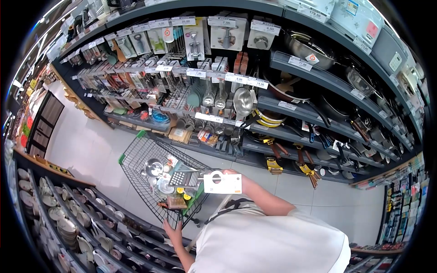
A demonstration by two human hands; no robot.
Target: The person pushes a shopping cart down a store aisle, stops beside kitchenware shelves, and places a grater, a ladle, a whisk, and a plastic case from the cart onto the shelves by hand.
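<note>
My right hand (231, 173) is closed on a metal grater (184, 178) with a white cardboard tag (223, 183), held above the near right side of the wire shopping cart (132, 168). The tag hides most of its fingers. My left hand (173, 230) is at the cart's near edge, fingers spread, with nothing visible in it. Inside the cart lie a round metal bowl (153, 167), a brown package (176, 202), clear wrapped items and yellow round pieces (186, 197).
Kitchen tools hang on the shelving (195, 73) ahead. Pans (309, 50) fill the shelves at the right. Stacked dishes (68, 227) stand on shelves at the lower left. A tiled aisle floor (82, 132) runs beside the cart.
</note>
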